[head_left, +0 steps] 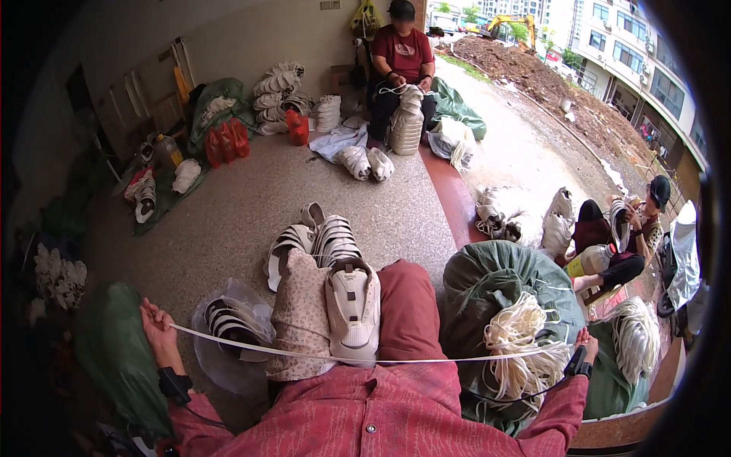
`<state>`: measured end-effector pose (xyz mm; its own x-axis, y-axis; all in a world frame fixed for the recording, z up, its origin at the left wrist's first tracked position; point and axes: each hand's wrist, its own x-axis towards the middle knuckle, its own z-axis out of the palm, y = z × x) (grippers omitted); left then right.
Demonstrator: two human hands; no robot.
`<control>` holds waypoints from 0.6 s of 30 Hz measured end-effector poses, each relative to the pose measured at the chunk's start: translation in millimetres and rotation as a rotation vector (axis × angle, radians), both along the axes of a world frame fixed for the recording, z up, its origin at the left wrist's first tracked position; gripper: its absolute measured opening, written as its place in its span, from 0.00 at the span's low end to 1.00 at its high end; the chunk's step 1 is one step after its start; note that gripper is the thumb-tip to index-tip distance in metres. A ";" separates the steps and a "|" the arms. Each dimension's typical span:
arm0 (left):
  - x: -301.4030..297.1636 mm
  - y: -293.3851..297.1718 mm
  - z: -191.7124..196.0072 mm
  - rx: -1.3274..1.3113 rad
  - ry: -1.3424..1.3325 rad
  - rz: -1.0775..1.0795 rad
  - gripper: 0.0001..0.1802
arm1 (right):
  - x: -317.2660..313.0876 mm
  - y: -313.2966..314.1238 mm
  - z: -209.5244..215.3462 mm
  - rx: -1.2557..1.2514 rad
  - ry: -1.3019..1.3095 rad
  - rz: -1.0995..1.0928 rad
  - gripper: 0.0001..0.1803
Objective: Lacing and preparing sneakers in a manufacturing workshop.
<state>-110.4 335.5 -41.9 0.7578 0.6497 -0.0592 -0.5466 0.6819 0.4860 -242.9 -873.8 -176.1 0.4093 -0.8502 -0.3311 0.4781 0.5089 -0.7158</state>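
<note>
A long white shoelace (304,352) is stretched across my lap, pulled out wide between my two hands. At the far left, my left hand (160,327) is closed on one end of it. My right hand (585,347) grips the other end at the far right, next to a heap of loose white laces (521,343). Between my knees a white shoe upper (354,312) stands with its toe toward me and dark openings along its middle. No lace shows threaded through its front part. A patterned cloth (298,320) covers my left thigh.
More shoe uppers (335,242) lie beyond my knees. Others sit in a clear plastic bag (228,320) at left. A green sack (487,274) carries the laces at right. One person (403,61) sits ahead with stacked uppers; another person (643,221) sits at right.
</note>
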 end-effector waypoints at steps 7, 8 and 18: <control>-0.8 12.4 4.4 0.052 0.043 0.049 0.14 | -2.9 9.7 17.8 0.059 -0.248 -0.149 0.26; -0.3 12.4 5.6 0.055 0.054 0.063 0.14 | -1.9 15.2 23.6 0.066 -0.273 -0.124 0.26; -8.8 3.7 15.4 0.078 0.103 0.125 0.14 | 6.9 53.9 26.0 0.099 -0.317 -0.241 0.25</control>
